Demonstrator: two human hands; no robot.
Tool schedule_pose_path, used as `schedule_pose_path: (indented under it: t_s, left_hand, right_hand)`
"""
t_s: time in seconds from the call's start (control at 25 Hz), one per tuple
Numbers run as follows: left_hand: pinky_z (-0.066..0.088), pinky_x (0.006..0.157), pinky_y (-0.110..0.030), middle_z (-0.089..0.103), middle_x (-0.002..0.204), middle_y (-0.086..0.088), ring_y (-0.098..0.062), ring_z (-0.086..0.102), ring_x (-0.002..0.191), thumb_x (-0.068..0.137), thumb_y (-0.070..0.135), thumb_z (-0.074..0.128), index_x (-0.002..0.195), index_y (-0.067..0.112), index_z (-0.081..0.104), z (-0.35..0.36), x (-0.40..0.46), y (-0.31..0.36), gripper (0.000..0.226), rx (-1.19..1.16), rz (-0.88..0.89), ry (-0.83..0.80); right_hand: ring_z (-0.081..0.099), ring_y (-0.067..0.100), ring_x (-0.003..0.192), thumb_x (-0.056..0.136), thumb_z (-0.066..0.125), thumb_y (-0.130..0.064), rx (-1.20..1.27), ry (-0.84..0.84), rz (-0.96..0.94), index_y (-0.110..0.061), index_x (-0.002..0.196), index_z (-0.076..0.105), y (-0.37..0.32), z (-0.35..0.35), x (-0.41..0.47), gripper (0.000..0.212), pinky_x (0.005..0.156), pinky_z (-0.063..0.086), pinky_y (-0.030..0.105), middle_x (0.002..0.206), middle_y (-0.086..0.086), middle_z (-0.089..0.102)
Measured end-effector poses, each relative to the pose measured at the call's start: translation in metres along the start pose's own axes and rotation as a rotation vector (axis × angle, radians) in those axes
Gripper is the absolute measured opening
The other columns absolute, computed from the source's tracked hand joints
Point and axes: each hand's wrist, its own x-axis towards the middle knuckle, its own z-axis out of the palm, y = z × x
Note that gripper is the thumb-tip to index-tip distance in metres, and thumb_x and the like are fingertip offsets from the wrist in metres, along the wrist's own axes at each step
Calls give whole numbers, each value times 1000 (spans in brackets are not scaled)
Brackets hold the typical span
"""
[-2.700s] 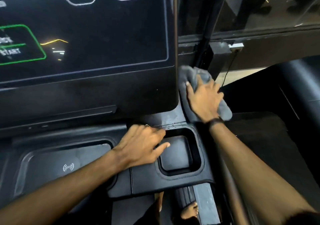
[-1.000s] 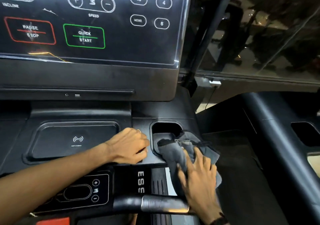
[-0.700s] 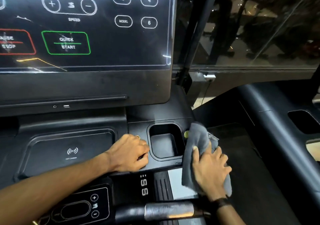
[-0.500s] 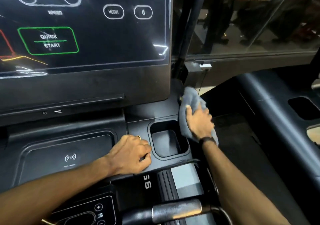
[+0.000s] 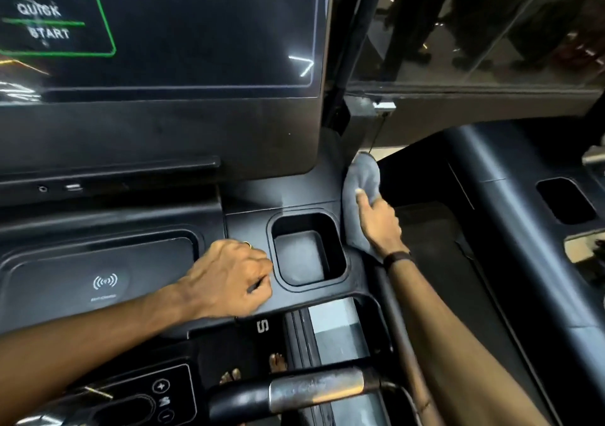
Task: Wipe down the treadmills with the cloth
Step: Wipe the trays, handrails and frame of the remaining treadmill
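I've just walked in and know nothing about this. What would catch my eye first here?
Probably the big dark screen at upper left, with its green QUICK START button glowing. Below and to its right, the right hand presses a grey cloth against the treadmill's right edge, beside a square cup holder. The left hand rests, loosely curled, left of that holder.

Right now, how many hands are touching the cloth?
1. The right hand presses the cloth against the console's right edge; the left hand rests beside the cup holder, off the cloth.
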Motion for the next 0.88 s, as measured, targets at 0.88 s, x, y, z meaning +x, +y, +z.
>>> schedule_pose_path:
  t_s: [0.88]
  left_hand:
    - [27,52,-26,41,51,1,-23,41,46,72,26,53,56,22,31,-2,0,5,27,45,-20,-28]
  right_hand:
    - [44,30,139,99,37,-61,204,-157,-74,-16,147,48,117,-17,-66,66,114,35,43,150,10,49]
